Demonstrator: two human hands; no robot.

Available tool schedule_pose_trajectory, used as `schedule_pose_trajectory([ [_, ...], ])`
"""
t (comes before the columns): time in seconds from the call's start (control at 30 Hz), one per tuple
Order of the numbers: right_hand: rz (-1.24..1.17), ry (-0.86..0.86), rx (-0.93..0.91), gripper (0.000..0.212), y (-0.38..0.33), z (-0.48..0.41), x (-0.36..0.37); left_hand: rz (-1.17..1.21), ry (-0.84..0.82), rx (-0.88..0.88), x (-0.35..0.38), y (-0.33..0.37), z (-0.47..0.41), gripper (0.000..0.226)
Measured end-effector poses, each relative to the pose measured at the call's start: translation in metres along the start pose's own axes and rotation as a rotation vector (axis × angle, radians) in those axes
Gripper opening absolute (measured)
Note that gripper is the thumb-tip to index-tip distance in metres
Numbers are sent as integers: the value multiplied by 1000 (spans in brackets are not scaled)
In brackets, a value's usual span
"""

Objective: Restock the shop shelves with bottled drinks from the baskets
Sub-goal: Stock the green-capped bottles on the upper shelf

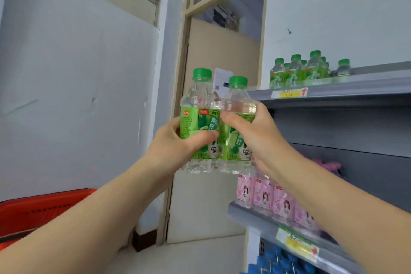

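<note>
Left hand point(175, 143) grips the left bottle point(198, 98), right hand point(255, 135) grips the right bottle point(239, 100) (both upright, touching), beside the top shelf point(355, 89).

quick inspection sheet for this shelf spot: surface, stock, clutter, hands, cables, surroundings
surface: grey top shelf, stocked only near its left end; lower shelf below it.
job's things: two lime soda bottles, left bottle and right bottle, held upright side by side in front of the shelving; matching green-capped bottles stand on the top shelf; red basket at lower left.
clutter: nothing seen.
grippers: left hand grips the left bottle at its label; right hand grips the right bottle.
cables: nothing seen.
surroundings: pink-labelled bottles on the lower shelf, blue caps beneath, a door behind.
</note>
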State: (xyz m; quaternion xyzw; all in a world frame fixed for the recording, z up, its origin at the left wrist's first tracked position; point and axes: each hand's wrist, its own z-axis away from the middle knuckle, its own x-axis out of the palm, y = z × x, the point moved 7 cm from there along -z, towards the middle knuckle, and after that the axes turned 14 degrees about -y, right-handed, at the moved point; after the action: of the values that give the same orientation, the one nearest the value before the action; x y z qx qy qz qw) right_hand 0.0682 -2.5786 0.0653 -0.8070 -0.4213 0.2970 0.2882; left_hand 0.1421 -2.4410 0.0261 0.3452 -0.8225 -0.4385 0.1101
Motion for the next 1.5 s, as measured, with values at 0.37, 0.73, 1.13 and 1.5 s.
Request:
schedule_pose_trajectory([
  [0.37, 17, -49, 66, 73, -31, -170, -17, 158, -118, -108, -62, 30, -167, 71],
  [0.73, -34, 94, 283, 59, -102, -217, -109, 192, -204, -259, -4, 116, -272, 70],
  [1.13, 142, 347, 377, 73, -105, -201, -254, 97, -229, -364, 97, 78, -357, 45],
  [1.5, 245, 345, 504, 77, -37, -180, -279, -103, -246, -395, 105, 20, -385, 45],
])
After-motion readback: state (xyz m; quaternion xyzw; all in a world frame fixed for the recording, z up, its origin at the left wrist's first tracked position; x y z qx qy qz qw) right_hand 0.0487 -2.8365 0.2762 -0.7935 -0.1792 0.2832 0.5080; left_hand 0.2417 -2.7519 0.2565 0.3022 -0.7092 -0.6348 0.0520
